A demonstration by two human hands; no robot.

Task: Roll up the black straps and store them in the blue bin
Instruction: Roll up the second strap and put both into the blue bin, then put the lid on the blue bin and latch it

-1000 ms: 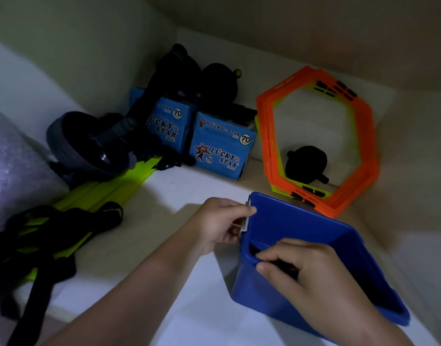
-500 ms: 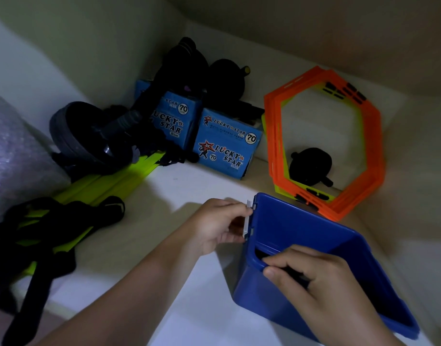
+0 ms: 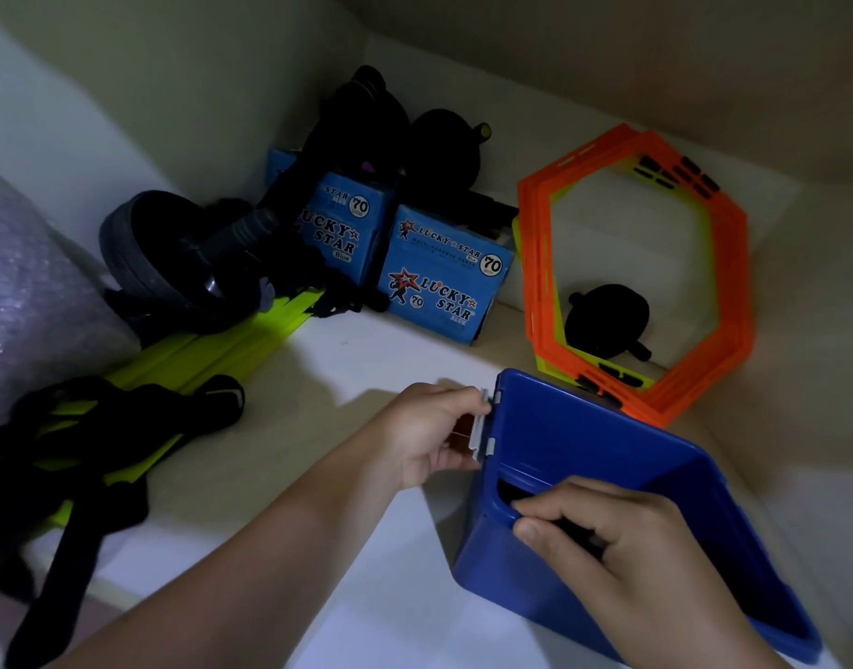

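At blue bin (image 3: 583, 446) rim: L hand (image 3: 434, 432) pinching clip, R hand (image 3: 622, 538) curled over edge.

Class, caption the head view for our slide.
Both hands grip the blue bin rim; black straps lie unrolled at left.

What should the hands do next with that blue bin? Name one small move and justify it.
Probably let go of the black strap inside and draw the right hand out. Its fingers are curled over the near rim of the blue bin around something black, while the left hand steadies the bin's corner at the grey clip. A tangle of black straps lies unrolled at the left.
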